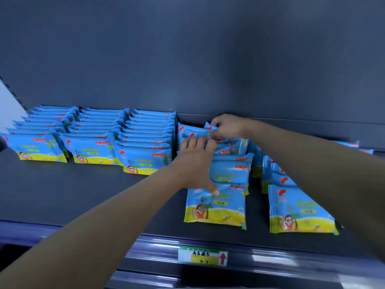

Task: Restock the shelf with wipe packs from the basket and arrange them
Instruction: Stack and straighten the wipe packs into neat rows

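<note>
Glossy blue-and-yellow film catches the light all along this dark, matte metal shelf point(83, 195), and it's wipe packs everywhere: flat, soft rectangular pouches with crimped ends, standing upright in rows that run front to back. Five rows I can count: three tidy ones on the left, starting with the far-left row point(35, 147), then the middle row point(216, 203) where both hands are busy, and a fifth on the right point(300, 211), partly hidden behind the right forearm. How many packs sit in each row I can't tell, they overlap too tightly. The left hand point(195, 163) is spread wide over the middle row, four fingers resting on the tops of the packs, thumb stretched down and pressing the face of the front pack; it's bracing, not gripping. The right hand point(227, 126) is curled at the back of that same row, fingertips pinched around the top edge of a rear pack point(209, 127). Down on the shiny front rail, one green-and-yellow price tag point(202, 256) with a red arrow.
</note>
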A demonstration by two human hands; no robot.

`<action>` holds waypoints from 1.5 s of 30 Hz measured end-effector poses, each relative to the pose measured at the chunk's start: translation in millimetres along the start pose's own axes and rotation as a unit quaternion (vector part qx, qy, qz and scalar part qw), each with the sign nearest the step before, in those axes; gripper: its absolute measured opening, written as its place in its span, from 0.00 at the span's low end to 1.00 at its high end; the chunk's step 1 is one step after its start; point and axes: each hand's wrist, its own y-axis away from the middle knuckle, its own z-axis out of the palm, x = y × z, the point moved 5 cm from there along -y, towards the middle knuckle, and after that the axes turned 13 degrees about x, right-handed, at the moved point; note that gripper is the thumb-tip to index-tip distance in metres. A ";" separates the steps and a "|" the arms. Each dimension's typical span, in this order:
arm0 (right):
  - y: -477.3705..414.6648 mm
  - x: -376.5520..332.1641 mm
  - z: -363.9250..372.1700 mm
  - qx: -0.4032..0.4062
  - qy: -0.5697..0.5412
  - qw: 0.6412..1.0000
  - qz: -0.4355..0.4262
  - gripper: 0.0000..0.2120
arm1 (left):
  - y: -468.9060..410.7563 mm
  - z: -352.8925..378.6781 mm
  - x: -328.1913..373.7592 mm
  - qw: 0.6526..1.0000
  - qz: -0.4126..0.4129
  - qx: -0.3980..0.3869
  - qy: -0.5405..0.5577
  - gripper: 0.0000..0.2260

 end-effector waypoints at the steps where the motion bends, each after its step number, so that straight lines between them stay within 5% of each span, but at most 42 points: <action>1: 1.5 -2.3 -2.5 0.007 -0.007 1.000 -0.005 0.12 | -0.8 -1.3 0.0 1.000 0.006 0.003 -0.003 0.46; 8: 7.8 -2.7 -23.9 0.077 0.017 0.996 -0.044 0.14 | -18.8 -2.5 0.6 0.993 0.060 0.054 -0.084 0.38; 12: 6.6 -4.7 -18.0 0.045 0.036 0.997 -0.057 0.18 | -26.9 3.3 -7.6 0.988 0.057 0.070 -0.124 0.33; 20: 18.6 8.8 -37.5 0.129 0.004 0.991 -0.035 0.11 | -37.2 3.7 -37.2 0.993 -0.042 0.058 -0.099 0.47; 28: 22.9 34.8 -36.1 0.083 0.034 0.991 0.102 0.26 | -53.8 5.0 -54.5 0.975 -0.153 -0.119 -0.105 0.62; 33: 20.5 39.1 -26.6 0.091 -0.058 0.984 0.144 0.20 | -59.2 4.8 -54.8 0.971 -0.165 -0.159 -0.068 0.62; 45: 21.2 43.6 -29.4 0.125 -0.172 0.959 0.187 0.19 | -65.9 7.6 -49.6 0.987 -0.119 -0.080 -0.067 0.59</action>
